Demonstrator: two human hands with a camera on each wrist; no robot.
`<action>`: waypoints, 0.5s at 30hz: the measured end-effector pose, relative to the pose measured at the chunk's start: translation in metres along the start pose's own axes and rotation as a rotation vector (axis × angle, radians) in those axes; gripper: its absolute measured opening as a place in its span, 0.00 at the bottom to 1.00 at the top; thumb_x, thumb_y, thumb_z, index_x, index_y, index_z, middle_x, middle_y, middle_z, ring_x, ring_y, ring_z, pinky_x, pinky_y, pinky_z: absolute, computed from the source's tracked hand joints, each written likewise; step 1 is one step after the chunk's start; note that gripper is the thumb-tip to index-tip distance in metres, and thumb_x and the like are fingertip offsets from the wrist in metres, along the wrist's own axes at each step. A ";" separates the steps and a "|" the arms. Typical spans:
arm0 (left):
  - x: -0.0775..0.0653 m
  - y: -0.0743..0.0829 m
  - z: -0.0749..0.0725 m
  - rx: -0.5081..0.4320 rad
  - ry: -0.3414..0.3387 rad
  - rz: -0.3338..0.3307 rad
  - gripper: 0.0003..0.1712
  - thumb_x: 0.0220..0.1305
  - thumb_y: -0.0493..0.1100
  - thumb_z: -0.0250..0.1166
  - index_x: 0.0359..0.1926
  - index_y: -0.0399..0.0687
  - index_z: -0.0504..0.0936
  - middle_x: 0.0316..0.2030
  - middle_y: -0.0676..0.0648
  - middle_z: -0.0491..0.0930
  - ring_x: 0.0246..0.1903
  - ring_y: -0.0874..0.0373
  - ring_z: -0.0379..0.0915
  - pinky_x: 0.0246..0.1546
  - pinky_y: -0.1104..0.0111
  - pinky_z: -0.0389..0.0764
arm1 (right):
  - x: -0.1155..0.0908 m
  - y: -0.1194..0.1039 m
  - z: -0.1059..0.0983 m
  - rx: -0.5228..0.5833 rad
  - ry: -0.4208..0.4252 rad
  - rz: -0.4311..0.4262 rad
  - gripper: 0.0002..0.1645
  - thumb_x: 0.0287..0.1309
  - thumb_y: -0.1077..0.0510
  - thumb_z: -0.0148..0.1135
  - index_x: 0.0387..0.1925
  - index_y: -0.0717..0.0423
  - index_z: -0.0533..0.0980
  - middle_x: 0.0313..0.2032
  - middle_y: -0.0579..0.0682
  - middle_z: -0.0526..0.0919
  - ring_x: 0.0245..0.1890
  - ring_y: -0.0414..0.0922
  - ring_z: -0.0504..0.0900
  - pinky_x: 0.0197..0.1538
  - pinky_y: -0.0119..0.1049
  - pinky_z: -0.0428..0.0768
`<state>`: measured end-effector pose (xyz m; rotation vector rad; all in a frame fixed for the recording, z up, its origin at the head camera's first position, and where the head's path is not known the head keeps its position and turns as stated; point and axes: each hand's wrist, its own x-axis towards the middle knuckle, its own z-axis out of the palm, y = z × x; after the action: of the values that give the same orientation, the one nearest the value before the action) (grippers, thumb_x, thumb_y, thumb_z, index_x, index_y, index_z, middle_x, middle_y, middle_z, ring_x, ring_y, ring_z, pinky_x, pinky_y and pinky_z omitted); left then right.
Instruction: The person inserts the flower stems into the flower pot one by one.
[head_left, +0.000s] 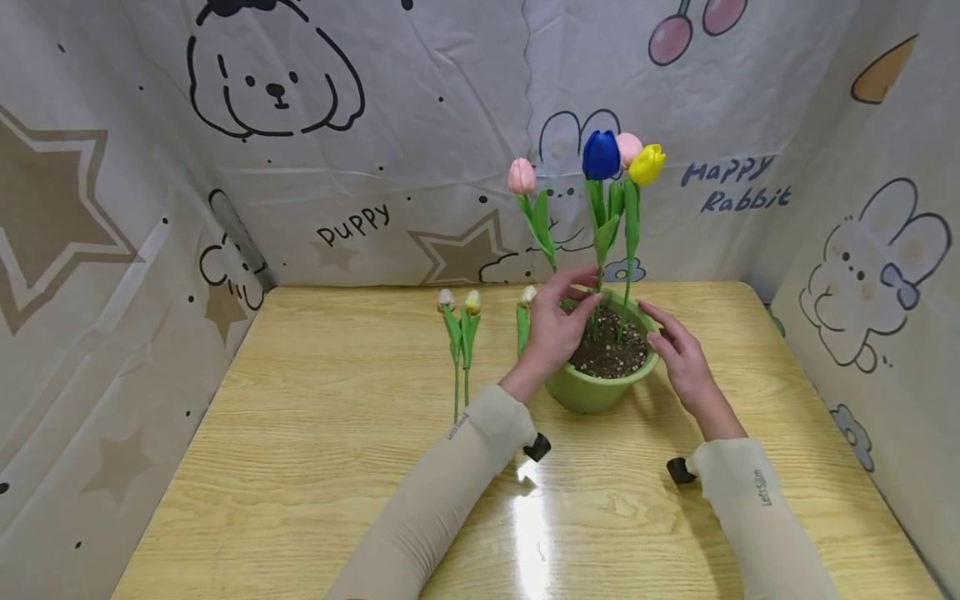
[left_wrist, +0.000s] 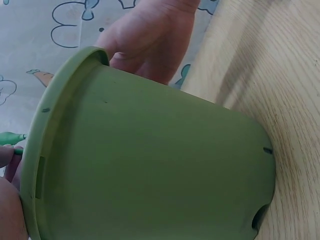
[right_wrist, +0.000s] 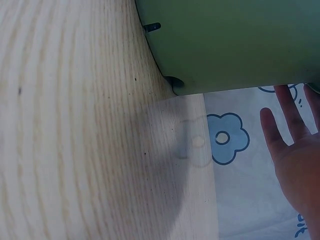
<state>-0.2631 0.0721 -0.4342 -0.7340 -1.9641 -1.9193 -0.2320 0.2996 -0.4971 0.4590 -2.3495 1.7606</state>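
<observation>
A green pot point(head_left: 592, 392) of dark speckled soil point(head_left: 611, 358) stands on the table with artificial tulips upright in it. My left hand point(head_left: 557, 321) reaches over the pot's left rim and pinches a green stem under the blue tulip point(head_left: 602, 156). A yellow tulip point(head_left: 647, 165) rises to its right, and a pink tulip point(head_left: 628, 148) is partly hidden behind the blue one. Another pink tulip point(head_left: 522, 177) leans left, its lower stem hidden by my left hand. With extended fingers, my right hand point(head_left: 686, 362) touches the pot's right rim.
Two pale tulips, one whitish pink point(head_left: 446, 298) and one yellow-white point(head_left: 472, 302), lie on the wooden table point(head_left: 315, 400) left of the pot. A white tulip point(head_left: 528, 295) lies nearer, partly behind my left hand. Patterned cloth point(head_left: 420, 167) hangs around the table's back and sides.
</observation>
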 end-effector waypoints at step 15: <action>-0.002 0.001 -0.001 0.109 -0.054 -0.040 0.20 0.68 0.32 0.67 0.60 0.44 0.81 0.47 0.42 0.84 0.43 0.54 0.86 0.40 0.76 0.87 | 0.000 -0.005 0.002 0.019 0.007 0.009 0.28 0.82 0.59 0.43 0.77 0.64 0.61 0.76 0.68 0.61 0.63 0.25 0.71 0.62 0.15 0.72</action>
<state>-0.2606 0.0707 -0.4343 -0.7287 -2.1122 -1.8162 -0.2298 0.2962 -0.4938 0.4443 -2.3360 1.7867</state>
